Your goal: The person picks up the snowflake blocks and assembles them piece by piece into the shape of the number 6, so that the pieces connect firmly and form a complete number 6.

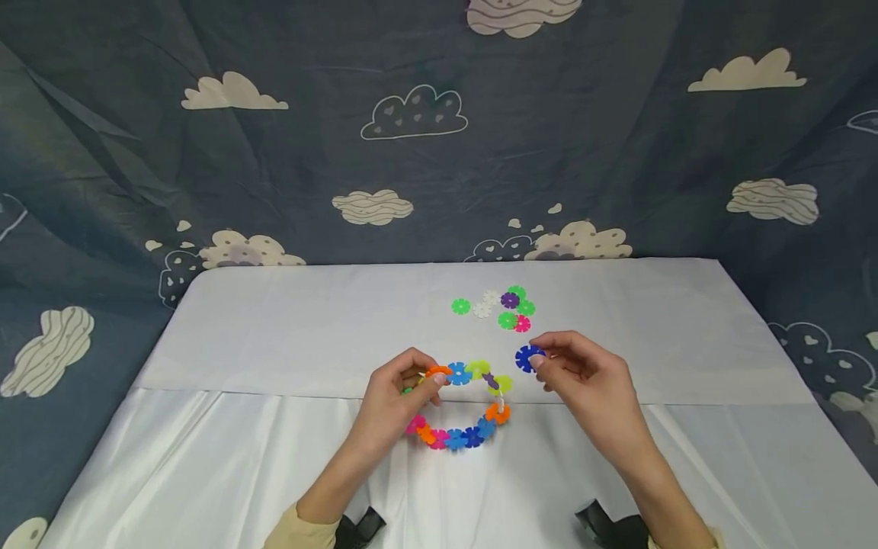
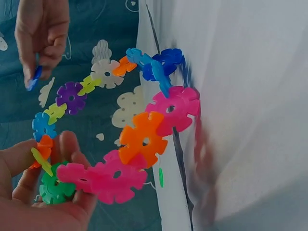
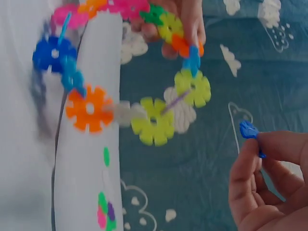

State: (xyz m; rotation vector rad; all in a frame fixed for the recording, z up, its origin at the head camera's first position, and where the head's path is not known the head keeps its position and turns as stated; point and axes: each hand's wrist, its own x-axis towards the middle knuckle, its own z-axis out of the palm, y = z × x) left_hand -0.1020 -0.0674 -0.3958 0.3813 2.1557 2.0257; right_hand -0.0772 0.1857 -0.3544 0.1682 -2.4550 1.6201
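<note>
My left hand [image 1: 392, 398] pinches a ring-shaped chain of interlocked notched plastic discs, seen in the head view with a light blue disc [image 1: 459, 374] at its far side and a dark blue disc [image 1: 472, 437] at its near side. In the left wrist view, the fingers hold it around an orange disc [image 2: 44, 146] and a green disc [image 2: 57, 185], partly covering them. To the right of the chain, my right hand [image 1: 593, 385] pinches a single dark blue notched disc [image 1: 527, 358] between thumb and fingers, apart from the chain.
Beyond the hands, several loose discs lie on the white-covered table [image 1: 309, 328], among them a green disc [image 1: 461, 306], a purple disc [image 1: 510, 300], a pink disc [image 1: 523, 324] and white discs [image 1: 483, 309]. Behind the table hangs a dark cloud-print curtain [image 1: 309, 168].
</note>
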